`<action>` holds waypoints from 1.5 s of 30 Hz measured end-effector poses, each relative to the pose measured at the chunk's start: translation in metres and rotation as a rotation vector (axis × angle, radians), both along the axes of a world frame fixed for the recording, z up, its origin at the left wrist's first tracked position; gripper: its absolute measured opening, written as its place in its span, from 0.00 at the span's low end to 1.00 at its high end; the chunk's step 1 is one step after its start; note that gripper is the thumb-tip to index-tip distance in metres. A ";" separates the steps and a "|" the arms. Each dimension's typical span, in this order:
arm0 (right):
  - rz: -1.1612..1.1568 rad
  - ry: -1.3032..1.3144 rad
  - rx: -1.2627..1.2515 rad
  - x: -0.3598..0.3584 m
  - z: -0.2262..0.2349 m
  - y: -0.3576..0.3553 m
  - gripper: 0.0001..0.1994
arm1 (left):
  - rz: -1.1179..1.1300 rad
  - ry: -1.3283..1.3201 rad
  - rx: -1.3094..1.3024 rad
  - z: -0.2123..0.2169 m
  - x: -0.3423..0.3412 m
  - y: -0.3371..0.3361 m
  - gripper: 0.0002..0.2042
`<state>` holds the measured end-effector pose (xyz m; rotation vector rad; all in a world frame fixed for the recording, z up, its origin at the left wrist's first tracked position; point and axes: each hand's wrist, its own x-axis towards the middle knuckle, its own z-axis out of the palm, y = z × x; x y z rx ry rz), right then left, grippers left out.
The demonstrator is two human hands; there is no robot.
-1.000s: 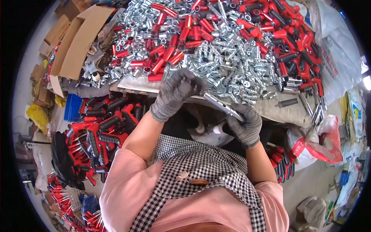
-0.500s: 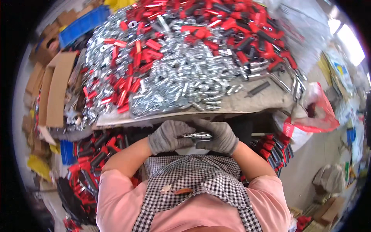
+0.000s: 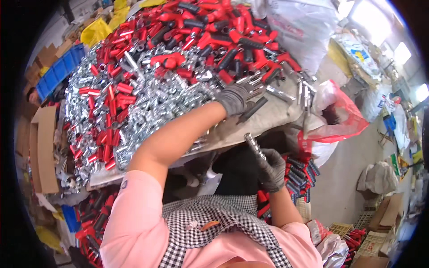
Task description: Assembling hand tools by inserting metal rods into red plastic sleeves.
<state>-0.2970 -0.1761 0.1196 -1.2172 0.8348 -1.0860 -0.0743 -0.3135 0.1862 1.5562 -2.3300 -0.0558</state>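
My left hand (image 3: 234, 99), in a grey glove, reaches across to the right side of the heaped table. Its fingers are stretched out over shiny metal tubes (image 3: 279, 94) beside red parts. Just below these fingers lies a dark grey rod (image 3: 253, 110) on the table covering. Lower down, off the table's front edge, my right hand (image 3: 271, 172) is closed around a slotted silver metal tube (image 3: 255, 146). The tube points up and to the left out of the glove; its lower end is hidden in the grip.
Small silver metal pieces (image 3: 156, 102) and red-and-black handles (image 3: 223, 35) cover the table. A red-and-white bag (image 3: 342, 123) hangs at its right corner. More handles (image 3: 299, 176) are stacked below it. On the left are a cardboard box (image 3: 44, 149) and a blue bin (image 3: 60, 71).
My hands were together around a metal piece before my body. They have parted: the left went up and right to the table, the right moved right with a metal tube. The view has shifted.
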 end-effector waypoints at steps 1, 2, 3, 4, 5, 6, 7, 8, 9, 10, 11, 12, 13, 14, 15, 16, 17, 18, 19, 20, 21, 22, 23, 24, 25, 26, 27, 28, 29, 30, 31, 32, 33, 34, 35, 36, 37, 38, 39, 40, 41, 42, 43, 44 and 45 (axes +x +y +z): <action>-0.049 -0.045 0.021 -0.010 -0.002 -0.001 0.15 | 0.094 -0.223 0.155 0.003 -0.030 -0.022 0.25; -0.076 0.064 -0.023 -0.018 0.001 0.003 0.14 | 0.105 -0.220 0.189 -0.004 -0.047 -0.038 0.22; -0.114 0.040 -0.047 -0.021 0.007 0.009 0.14 | 0.107 -0.215 0.215 -0.025 -0.063 -0.061 0.19; -0.101 0.038 -0.025 -0.014 0.006 0.013 0.14 | 0.092 -0.198 0.166 -0.079 -0.052 -0.097 0.19; -0.034 0.035 0.021 0.002 0.012 0.019 0.16 | 0.058 -0.344 -0.157 -0.127 -0.009 -0.129 0.16; -0.046 0.086 0.051 -0.012 0.010 0.019 0.17 | 0.080 -0.246 0.135 -0.128 -0.038 -0.142 0.16; 0.118 0.039 0.020 0.026 0.027 0.029 0.18 | 0.150 -0.351 -0.072 -0.164 0.093 -0.157 0.17; 0.046 0.046 0.081 0.008 0.013 0.021 0.18 | 0.128 -0.282 0.052 -0.157 0.039 -0.162 0.20; -0.064 0.112 0.094 -0.016 0.003 0.016 0.18 | 0.083 -0.217 0.168 -0.121 -0.018 -0.146 0.24; -0.107 0.115 0.088 -0.024 -0.004 0.016 0.18 | 0.041 -0.214 0.155 -0.076 -0.038 -0.118 0.24; -0.109 0.048 0.083 -0.023 -0.012 0.016 0.18 | 0.141 -0.043 0.158 -0.032 -0.046 -0.086 0.26; -0.092 -0.022 0.079 -0.016 -0.017 0.017 0.19 | 0.258 0.128 0.161 -0.008 -0.040 -0.061 0.29; -0.076 -0.027 0.077 -0.011 -0.014 0.019 0.19 | 0.260 0.215 0.058 -0.004 -0.028 -0.046 0.36; -0.072 0.000 0.076 -0.008 -0.010 0.021 0.19 | 0.162 0.416 -0.063 -0.005 -0.011 -0.030 0.35; -0.053 0.025 0.080 -0.003 -0.007 0.025 0.19 | 0.076 0.609 -0.187 -0.006 0.009 -0.006 0.35; -0.059 0.041 0.003 -0.003 -0.008 0.025 0.18 | 0.092 0.941 0.302 0.032 0.010 0.032 0.30; -0.022 0.035 0.011 0.000 -0.007 0.026 0.18 | 0.036 0.975 0.319 0.039 0.027 0.059 0.26; 0.000 0.034 -0.011 0.002 -0.008 0.028 0.18 | -0.015 1.007 0.345 0.041 0.045 0.083 0.23; 0.023 0.032 -0.024 0.007 -0.007 0.034 0.18 | -0.056 1.057 0.337 0.046 0.057 0.111 0.18; 0.028 0.064 -0.055 0.008 -0.004 0.036 0.18 | -0.032 1.169 0.404 0.043 0.070 0.134 0.19; 0.059 0.084 -0.080 0.010 0.001 0.041 0.18 | -0.001 1.285 0.464 0.038 0.082 0.161 0.20; 0.104 0.103 -0.096 0.015 0.005 0.044 0.17 | -0.033 1.225 0.400 0.031 0.098 0.182 0.19; 0.146 0.142 -0.137 0.020 0.010 0.046 0.17 | -0.004 1.142 0.345 0.029 0.109 0.200 0.18; 0.184 0.175 -0.179 0.025 0.015 0.049 0.17 | 0.022 1.052 0.300 0.031 0.116 0.216 0.18; 0.220 0.181 -0.220 0.031 0.018 0.051 0.17 | 0.071 0.925 0.288 0.034 0.126 0.233 0.18; 0.286 0.212 -0.281 0.036 0.022 0.052 0.16 | 0.063 1.017 0.302 0.034 0.134 0.249 0.19; 0.355 0.242 -0.270 0.040 0.028 0.053 0.16 | 0.046 1.113 0.305 0.031 0.140 0.263 0.20; 0.424 0.268 -0.268 0.047 0.032 0.054 0.15 | 0.073 1.341 0.372 0.029 0.142 0.277 0.20; 0.474 0.219 -0.235 0.056 0.033 0.055 0.15 | 0.077 1.278 0.331 0.026 0.151 0.292 0.21; 0.510 0.210 -0.225 0.063 0.034 0.056 0.15 | 0.069 1.212 0.289 0.022 0.158 0.304 0.21; 0.531 0.236 -0.278 0.070 0.036 0.057 0.15 | 0.094 1.187 0.300 0.017 0.163 0.317 0.21; 0.547 0.262 -0.334 0.077 0.035 0.058 0.15 | 0.129 1.207 0.267 0.015 0.165 0.331 0.21; 0.540 0.270 -0.431 0.085 0.032 0.059 0.16 | 0.156 1.227 0.236 0.015 0.163 0.344 0.21; 0.555 0.266 -0.429 0.091 0.031 0.061 0.16 | 0.219 1.310 0.229 0.012 0.157 0.356 0.21; 0.574 0.308 -0.387 0.096 0.031 0.064 0.16 | 0.246 1.270 0.174 0.007 0.155 0.364 0.22; 0.595 0.348 -0.342 0.101 0.032 0.068 0.16 | 0.278 1.228 0.120 0.003 0.153 0.373 0.22; 0.611 0.360 -0.379 0.106 0.035 0.070 0.16 | 0.303 1.102 0.103 0.003 0.148 0.380 0.21; 0.684 0.322 -0.338 0.111 0.034 0.073 0.16 | 0.248 0.956 0.123 0.002 0.149 0.383 0.21; 0.754 0.283 -0.301 0.117 0.035 0.076 0.16 | 0.192 0.808 0.139 0.002 0.151 0.383 0.20; 0.810 0.296 -0.329 0.121 0.047 0.080 0.17 | 0.202 0.642 0.081 0.006 0.145 0.385 0.19; 0.822 0.308 -0.324 0.124 0.043 0.084 0.17 | 0.192 0.571 0.109 0.006 0.141 0.388 0.19; 0.832 0.321 -0.323 0.125 0.037 0.085 0.18 | 0.182 0.499 0.134 0.006 0.138 0.390 0.20; 0.848 0.329 -0.326 0.129 0.035 0.086 0.26 | 0.150 0.541 0.069 -0.001 0.133 0.390 0.20; 0.811 0.292 -0.358 0.133 0.035 0.092 0.32 | 0.157 0.513 0.097 -0.002 0.128 0.391 0.21; 0.774 0.256 -0.386 0.138 0.039 0.099 0.38 | 0.162 0.486 0.126 -0.002 0.123 0.393 0.21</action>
